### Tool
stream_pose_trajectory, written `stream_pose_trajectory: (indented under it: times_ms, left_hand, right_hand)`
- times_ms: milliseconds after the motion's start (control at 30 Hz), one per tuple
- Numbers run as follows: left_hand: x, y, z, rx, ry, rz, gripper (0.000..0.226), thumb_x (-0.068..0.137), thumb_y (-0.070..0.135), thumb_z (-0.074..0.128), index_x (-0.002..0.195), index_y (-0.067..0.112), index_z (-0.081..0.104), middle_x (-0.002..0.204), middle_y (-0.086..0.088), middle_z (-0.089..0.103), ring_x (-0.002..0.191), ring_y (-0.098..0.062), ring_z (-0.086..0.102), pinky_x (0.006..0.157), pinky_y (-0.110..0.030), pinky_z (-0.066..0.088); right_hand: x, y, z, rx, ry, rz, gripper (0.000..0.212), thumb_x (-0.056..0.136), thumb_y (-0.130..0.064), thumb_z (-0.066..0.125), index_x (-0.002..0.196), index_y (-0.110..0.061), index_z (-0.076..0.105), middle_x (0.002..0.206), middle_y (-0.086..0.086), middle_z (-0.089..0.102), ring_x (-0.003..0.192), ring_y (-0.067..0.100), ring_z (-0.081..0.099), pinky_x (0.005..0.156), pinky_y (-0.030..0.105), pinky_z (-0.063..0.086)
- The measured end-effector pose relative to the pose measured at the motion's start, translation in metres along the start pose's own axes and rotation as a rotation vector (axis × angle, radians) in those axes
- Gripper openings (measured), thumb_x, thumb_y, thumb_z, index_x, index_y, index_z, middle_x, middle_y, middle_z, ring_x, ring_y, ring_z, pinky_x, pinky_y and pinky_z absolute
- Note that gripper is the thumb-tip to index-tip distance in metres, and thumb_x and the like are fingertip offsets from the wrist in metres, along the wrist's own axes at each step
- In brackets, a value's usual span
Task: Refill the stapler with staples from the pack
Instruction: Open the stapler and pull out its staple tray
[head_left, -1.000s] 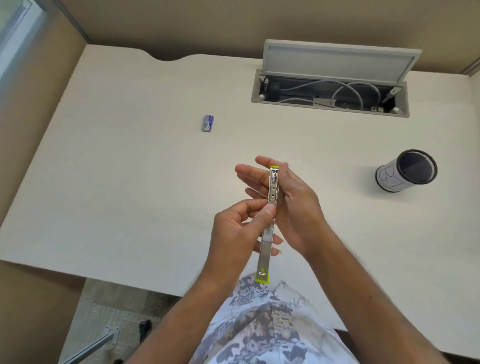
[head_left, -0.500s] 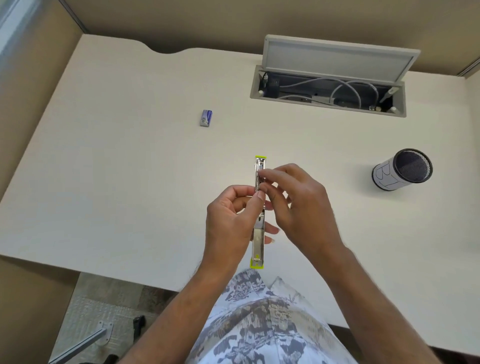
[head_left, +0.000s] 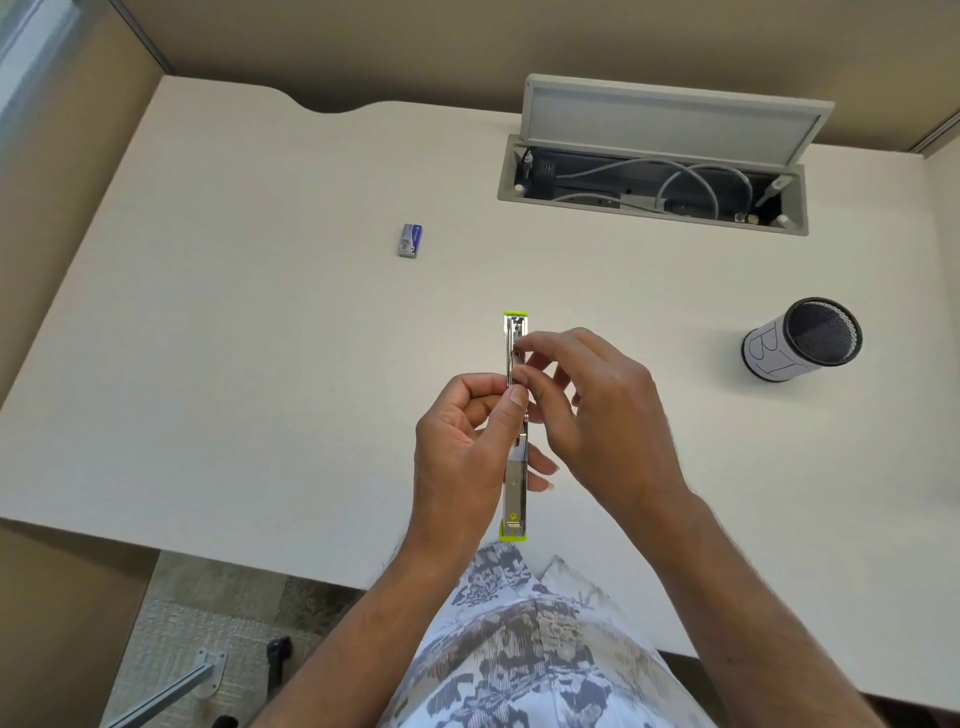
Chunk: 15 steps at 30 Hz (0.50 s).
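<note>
Stapler (head_left: 515, 415) is being held up over the desk (head_left: 260, 338), opened out flat into one long strip, yellow-green tips at both ends. Left hand (head_left: 462, 457) is gripping its middle, thumb pressed along the metal, fingers curled around behind. Right hand (head_left: 597, 410) is working at the far half: thumb and forefinger are pinching at the open channel near the top, other fingers loosely spread. Whether a strip of staples is sitting between those fingertips is too small to tell.

Staple pack (head_left: 411, 240) is lying on the desk well apart from both hands, up and to the left; it is looking closed, though that is hard to judge at this size.

Judgement on progress: opening step appears done, and loading appears to be either under way or not yet begun. What is likely remaining is seating a strip in the channel and folding the stapler shut.

Surface is a pale, off-white desk with a curved notch in the far edge. Cable tray (head_left: 649, 192) is sitting recessed at the back, lid propped up, grey cables showing inside. Mesh pen cup (head_left: 802, 340) with a paper label is standing to the right. Beige partition walls are enclosing the desk; carpet is showing below the near edge.
</note>
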<state>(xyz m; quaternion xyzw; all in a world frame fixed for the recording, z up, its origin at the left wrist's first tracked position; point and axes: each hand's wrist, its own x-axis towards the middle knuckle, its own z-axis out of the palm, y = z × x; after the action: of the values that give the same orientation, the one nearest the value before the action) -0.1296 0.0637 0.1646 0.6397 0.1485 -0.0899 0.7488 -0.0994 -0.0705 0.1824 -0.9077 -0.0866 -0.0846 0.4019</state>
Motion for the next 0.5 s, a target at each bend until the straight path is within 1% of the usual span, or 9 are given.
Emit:
stream_pose_trajectory:
  times_ms: [300, 500]
  left_hand:
    - [-0.0018, 0.0004, 0.0008, 0.006, 0.009, 0.01, 0.013, 0.103, 0.02, 0.065, 0.109, 0.008, 0.065, 0.091, -0.011, 0.078, 0.056, -0.033, 0.076, 0.049, -0.037, 0.062]
    - [-0.0025, -0.0001, 0.0009, 0.011, 0.01, 0.017, 0.013, 0.102, 0.021, 0.066, 0.109, 0.01, 0.066, 0.091, -0.009, 0.078, 0.057, -0.033, 0.077, 0.049, -0.037, 0.062]
  right_hand:
    - [-0.0001, -0.003, -0.0029, -0.041, 0.016, -0.016, 0.013, 0.097, -0.015, 0.067, 0.108, -0.011, 0.073, 0.096, 0.002, 0.073, 0.077, 0.02, 0.066, 0.064, 0.036, 0.054]
    - [-0.0009, -0.0033, -0.0021, -0.051, 0.041, -0.032, 0.013, 0.097, -0.013, 0.067, 0.106, -0.01, 0.075, 0.097, 0.003, 0.074, 0.076, 0.022, 0.067, 0.065, 0.041, 0.056]
